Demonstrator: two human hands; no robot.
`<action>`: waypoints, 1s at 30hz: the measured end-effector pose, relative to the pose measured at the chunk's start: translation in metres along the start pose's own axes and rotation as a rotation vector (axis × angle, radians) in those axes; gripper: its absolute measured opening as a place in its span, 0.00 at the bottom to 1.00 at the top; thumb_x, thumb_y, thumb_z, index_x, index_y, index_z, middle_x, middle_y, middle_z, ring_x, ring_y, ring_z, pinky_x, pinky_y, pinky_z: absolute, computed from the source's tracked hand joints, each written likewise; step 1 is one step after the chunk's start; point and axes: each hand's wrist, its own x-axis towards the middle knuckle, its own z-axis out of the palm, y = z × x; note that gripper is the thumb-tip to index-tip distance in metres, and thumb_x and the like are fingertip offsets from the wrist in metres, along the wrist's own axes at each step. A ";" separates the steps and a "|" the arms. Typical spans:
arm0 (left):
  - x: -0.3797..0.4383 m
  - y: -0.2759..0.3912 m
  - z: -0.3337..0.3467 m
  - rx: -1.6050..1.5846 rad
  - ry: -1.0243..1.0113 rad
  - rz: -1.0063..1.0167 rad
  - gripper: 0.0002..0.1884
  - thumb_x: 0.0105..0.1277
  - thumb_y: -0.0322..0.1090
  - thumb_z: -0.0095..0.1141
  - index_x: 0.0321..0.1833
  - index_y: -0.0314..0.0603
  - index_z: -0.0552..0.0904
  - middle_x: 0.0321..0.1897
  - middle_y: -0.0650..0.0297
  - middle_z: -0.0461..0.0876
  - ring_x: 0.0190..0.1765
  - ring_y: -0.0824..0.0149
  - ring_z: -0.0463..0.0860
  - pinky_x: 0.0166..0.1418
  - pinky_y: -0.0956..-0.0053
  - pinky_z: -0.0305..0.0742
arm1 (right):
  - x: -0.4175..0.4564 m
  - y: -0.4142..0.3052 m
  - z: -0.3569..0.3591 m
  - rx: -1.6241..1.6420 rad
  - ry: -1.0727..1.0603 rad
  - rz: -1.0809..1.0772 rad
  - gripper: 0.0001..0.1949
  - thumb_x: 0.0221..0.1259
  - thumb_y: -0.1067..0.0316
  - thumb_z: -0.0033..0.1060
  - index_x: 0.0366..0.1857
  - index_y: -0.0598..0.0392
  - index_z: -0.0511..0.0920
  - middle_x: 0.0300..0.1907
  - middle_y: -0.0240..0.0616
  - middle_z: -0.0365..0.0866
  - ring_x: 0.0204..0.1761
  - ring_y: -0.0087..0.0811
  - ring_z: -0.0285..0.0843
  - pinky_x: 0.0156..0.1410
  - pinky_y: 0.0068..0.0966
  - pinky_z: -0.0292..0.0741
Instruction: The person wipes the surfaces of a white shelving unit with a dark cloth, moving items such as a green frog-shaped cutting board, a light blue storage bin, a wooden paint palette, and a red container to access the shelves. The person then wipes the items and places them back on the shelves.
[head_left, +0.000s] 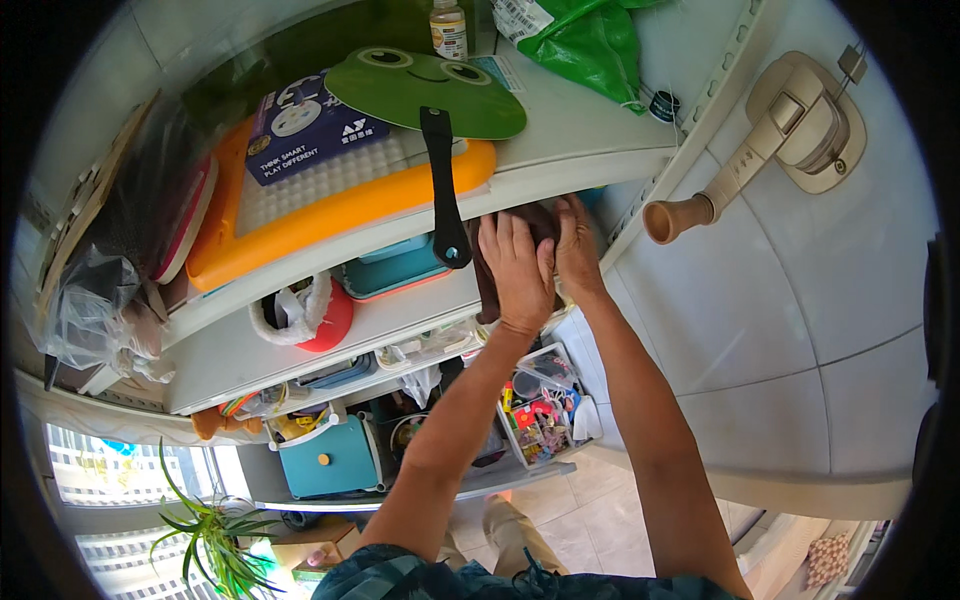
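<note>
A dark brown soft item, perhaps folded cloth or a bag (486, 289), stands at the right end of the shelf below the top one. My left hand (517, 262) lies over its front with fingers stretched upward and thumb apart. On its right side is my right hand (577, 244), fingers curled around the edge near the side panel. The item is held between both hands, which hide much of it. Just left of my left hand hangs the black handle (446, 199) of a green frog-face fan (420, 94), which lies on the top shelf.
Above, an orange-framed board (337, 255) carries a dark blue box (307, 135); a green plastic bag (577, 56) and a bottle (448, 34) stand behind. Teal trays (397, 270) and a red fleece-lined container (330, 319) share the brown item's shelf. A beige wall-mounted lever device (795, 124) juts out at right.
</note>
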 end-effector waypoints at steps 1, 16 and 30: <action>0.014 -0.004 -0.004 0.026 -0.026 0.073 0.23 0.73 0.36 0.47 0.65 0.27 0.68 0.63 0.38 0.69 0.67 0.33 0.64 0.72 0.47 0.57 | 0.002 0.002 -0.006 -0.003 0.005 0.017 0.23 0.77 0.53 0.40 0.64 0.58 0.71 0.58 0.51 0.71 0.58 0.46 0.71 0.66 0.36 0.67; -0.001 -0.015 0.014 -0.345 0.142 -0.358 0.22 0.81 0.43 0.35 0.59 0.29 0.75 0.53 0.40 0.77 0.56 0.49 0.76 0.63 0.62 0.68 | 0.026 -0.006 -0.020 0.112 -0.145 0.188 0.19 0.66 0.60 0.46 0.55 0.60 0.76 0.49 0.37 0.79 0.53 0.30 0.71 0.65 0.25 0.64; 0.039 -0.089 0.026 -0.616 -0.109 -0.793 0.27 0.80 0.47 0.35 0.64 0.27 0.74 0.57 0.50 0.79 0.59 0.55 0.76 0.68 0.67 0.65 | 0.020 -0.002 0.001 0.035 -0.011 0.000 0.19 0.68 0.57 0.42 0.56 0.59 0.69 0.46 0.41 0.75 0.46 0.38 0.70 0.58 0.32 0.68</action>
